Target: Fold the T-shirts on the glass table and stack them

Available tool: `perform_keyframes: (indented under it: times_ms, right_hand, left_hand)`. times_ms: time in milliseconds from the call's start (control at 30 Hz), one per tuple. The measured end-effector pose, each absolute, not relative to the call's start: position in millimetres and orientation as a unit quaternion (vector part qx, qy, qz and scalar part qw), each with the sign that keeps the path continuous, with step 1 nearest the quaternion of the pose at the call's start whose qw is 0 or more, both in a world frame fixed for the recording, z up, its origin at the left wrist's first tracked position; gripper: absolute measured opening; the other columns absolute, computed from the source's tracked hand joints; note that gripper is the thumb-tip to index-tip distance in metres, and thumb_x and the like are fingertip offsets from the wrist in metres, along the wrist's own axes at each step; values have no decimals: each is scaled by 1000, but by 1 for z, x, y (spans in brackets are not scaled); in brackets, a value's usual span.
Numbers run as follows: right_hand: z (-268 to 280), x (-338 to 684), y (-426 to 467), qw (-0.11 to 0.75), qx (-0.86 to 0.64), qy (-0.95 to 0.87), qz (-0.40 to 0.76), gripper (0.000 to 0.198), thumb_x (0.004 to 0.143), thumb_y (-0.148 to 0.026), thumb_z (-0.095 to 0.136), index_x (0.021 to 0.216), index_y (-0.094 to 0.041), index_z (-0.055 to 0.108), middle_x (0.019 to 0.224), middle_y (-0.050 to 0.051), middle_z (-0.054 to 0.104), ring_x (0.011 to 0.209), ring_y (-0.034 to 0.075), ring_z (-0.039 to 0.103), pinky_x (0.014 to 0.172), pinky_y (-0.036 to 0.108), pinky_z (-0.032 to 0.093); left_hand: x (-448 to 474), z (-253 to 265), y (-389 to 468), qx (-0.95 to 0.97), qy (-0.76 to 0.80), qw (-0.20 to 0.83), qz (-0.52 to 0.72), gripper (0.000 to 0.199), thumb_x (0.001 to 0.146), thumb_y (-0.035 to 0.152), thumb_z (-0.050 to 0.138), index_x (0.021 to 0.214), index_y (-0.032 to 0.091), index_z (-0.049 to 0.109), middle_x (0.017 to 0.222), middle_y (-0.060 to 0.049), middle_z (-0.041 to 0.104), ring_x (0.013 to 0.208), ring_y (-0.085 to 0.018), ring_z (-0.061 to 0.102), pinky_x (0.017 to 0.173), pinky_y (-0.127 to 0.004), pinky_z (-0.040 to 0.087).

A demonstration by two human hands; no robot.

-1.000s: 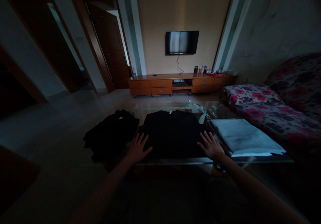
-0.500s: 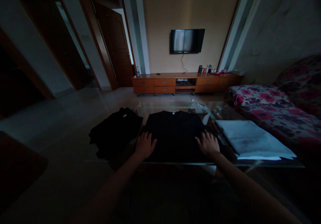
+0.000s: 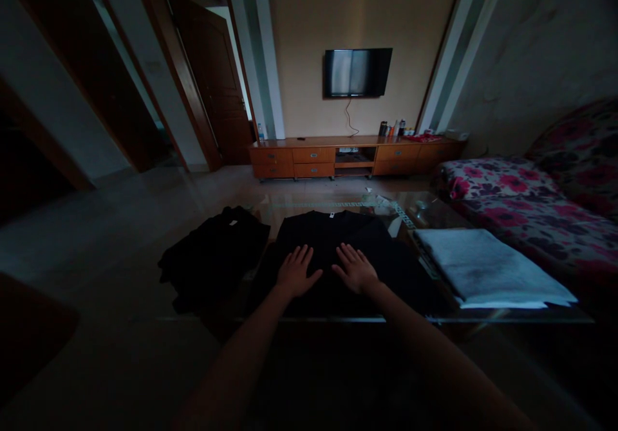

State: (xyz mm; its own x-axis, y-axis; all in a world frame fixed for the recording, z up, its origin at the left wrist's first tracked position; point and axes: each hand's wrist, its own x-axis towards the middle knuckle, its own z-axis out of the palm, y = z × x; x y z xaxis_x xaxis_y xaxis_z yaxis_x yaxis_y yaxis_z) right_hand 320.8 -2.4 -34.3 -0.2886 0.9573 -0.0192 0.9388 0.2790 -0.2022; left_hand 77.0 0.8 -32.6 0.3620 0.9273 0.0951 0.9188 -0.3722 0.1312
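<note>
A black T-shirt (image 3: 333,231) with a small white neck label lies spread on a glass-topped table (image 3: 284,201), its collar toward the far side. My left hand (image 3: 294,273) rests flat on the shirt's left half, fingers spread. Opposite it, my right hand (image 3: 356,269) lies palm down on the right half, also with fingers apart. Neither hand grips the cloth. The shirt's lower edge is hard to make out in the dark. Left of it sits a loose heap of black clothing (image 3: 217,257) with a pale label.
On the table's right lies a flat, folded whitish sheet or bag (image 3: 492,267). A floral sofa (image 3: 521,190) borders that side. Beyond the table stand a low wooden cabinet (image 3: 313,154) with bottles on top and a wall-mounted television (image 3: 357,73).
Both hands have slid inward from the shirt's sides to nearer its middle. Dark cloth now spreads wider on the right of the shirt. The view has shifted slightly.
</note>
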Motion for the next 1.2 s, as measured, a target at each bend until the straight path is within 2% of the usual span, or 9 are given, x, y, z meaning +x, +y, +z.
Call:
perform_keyframes:
  times_ms: [67, 167, 400, 567, 667, 833, 1033, 1100, 1200]
  right_hand:
    - [-39, 358, 5, 46, -644, -761, 69, 79, 100, -68, 20, 164, -22, 21, 171, 6, 10, 158, 24, 6, 126, 46, 9]
    - [-50, 420, 12, 37, -725, -687, 31, 78, 102, -63, 20, 164, -17, 21, 170, 8, 13, 157, 25, 9, 126, 47, 10]
    - [-67, 481, 16, 52, -756, -653, 12, 81, 101, -60, 19, 162, -6, 23, 169, 13, 18, 157, 24, 14, 125, 41, 18]
    - [-62, 468, 12, 69, -777, -625, 13, 84, 99, -63, 20, 161, -8, 27, 169, 12, 21, 156, 25, 16, 125, 41, 17]
    - [-56, 464, 7, 80, -805, -588, -22, 82, 98, -60, 23, 158, -5, 34, 166, 17, 27, 154, 29, 21, 125, 45, 13]
    - [-32, 422, -2, 118, -774, -611, -117, 72, 101, -46, 22, 155, -2, 37, 167, 19, 23, 156, 30, 16, 125, 48, 5]
    - [-24, 301, -37, 121, -613, -780, 4, 74, 103, -55, 16, 159, -10, 35, 167, 12, 24, 156, 25, 18, 126, 43, 11]
    - [-30, 278, -49, 108, -590, -799, 46, 69, 105, -49, 15, 160, -11, 33, 168, 12, 22, 156, 24, 18, 126, 43, 12]
    - [-37, 279, -57, 89, -595, -796, 73, 69, 105, -52, 19, 161, -14, 32, 168, 12, 18, 156, 26, 16, 126, 45, 13]
  left_hand:
    - [55, -33, 7, 811, 581, 21, 71, 86, 96, 72, 30, 160, 15, 31, 168, -13, 23, 155, -31, 20, 124, -49, 20]
    - [22, -35, 17, 793, 606, 9, 63, 87, 96, 72, 27, 159, 12, 30, 168, -14, 23, 156, -29, 19, 125, -46, 20]
    - [-9, -37, 26, 768, 638, -16, 54, 89, 96, 71, 29, 159, 7, 29, 167, -19, 22, 155, -31, 21, 123, -45, 22]
    - [-5, -35, 24, 762, 645, -21, 60, 87, 97, 67, 31, 157, 5, 31, 166, -21, 25, 153, -34, 26, 122, -45, 25]
    - [-3, -33, 22, 747, 662, -29, 62, 77, 98, 61, 32, 156, 10, 34, 164, -20, 30, 152, -34, 30, 120, -48, 27]
    - [20, -20, 13, 743, 654, -87, 109, 69, 100, 49, 32, 155, 8, 37, 163, -19, 34, 153, -32, 26, 125, -49, 17]
    - [100, -24, -27, 864, 487, -19, 123, 60, 103, 39, 28, 157, 14, 35, 166, -9, 32, 154, -23, 25, 127, -41, 19]
    - [115, -32, -39, 875, 472, 8, 106, 60, 102, 34, 28, 158, 14, 34, 166, -9, 32, 154, -22, 25, 126, -41, 20]
    - [112, -38, -45, 865, 493, 30, 85, 62, 103, 41, 30, 159, 15, 32, 167, -10, 28, 154, -23, 24, 126, -42, 22]
